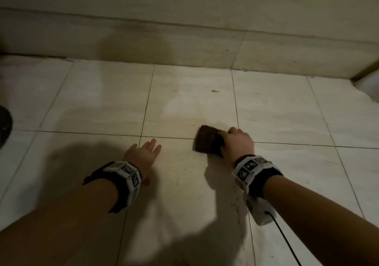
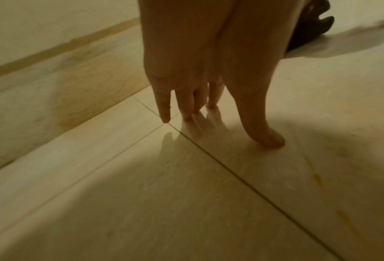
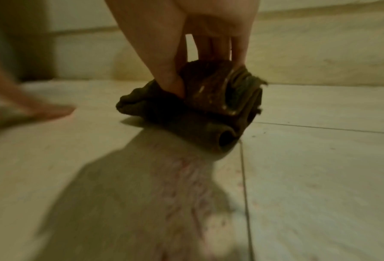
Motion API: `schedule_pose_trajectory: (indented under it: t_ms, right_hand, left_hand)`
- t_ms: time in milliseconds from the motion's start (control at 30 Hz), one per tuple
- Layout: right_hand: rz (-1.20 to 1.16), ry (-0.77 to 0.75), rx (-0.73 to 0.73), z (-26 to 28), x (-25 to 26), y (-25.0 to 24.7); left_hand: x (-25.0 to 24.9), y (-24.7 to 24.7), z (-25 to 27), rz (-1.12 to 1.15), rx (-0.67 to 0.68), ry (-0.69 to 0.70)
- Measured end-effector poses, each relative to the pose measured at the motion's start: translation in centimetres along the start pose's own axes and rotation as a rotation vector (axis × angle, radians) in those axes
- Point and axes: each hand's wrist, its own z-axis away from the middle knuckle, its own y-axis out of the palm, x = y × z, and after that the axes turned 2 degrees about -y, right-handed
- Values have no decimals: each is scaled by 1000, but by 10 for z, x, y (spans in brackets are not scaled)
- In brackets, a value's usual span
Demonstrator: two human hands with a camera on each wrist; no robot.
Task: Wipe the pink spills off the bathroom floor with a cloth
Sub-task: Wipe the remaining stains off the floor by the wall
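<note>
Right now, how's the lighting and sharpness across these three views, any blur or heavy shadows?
Head view: dim yellowish light, both arms cast heavy shadows on the floor tiles, edges bowed by the wide lens. Left wrist view: fairly sharp, left hand backlit. Right wrist view: right hand and folded dark cloth soft, nearer floor smeared with blur.

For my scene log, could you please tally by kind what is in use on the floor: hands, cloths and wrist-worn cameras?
Hands: 2, the left hand and the right hand
Cloths: 1, the dark cloth
Wrist cameras: 2, left and right
Total: 5
</note>
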Motion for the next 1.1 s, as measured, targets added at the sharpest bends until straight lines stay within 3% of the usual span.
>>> schedule_pose_trajectory:
  t_ms: [100,200,400,633,733,867,967,1033,1100]
  right_hand:
    - [-131,255,-39,-5,-33,-11]
    - [-152,371,81,-4,-49,-6]
    - [-152,298,309,-12,-33,-6]
    - [61,-89,284,67,18,15]
    - [19,-138,297,85,22,22]
    - [-111,122,101,49,-14,0]
    - [-167,348,170,14,-33,-7]
    - [-167,383,235,2,-28,0]
    - [-92,307,224,4,-11,8]
  left_hand:
    - [5,4,-2,-24,-23,27]
    - [3,-1,-6,-72,-17,32]
    - [5,-4,-8,-78,-3,60]
    - [16,7,-2,-10,-43,109]
    - [20,13,-1,-11,-65,123]
    - [20,16,-2,15,-66,133]
    - [21,17,-2,26,-67,140]
    - [22,18,-3,32,-69,147]
    - [25,19,-4,46,-63,152]
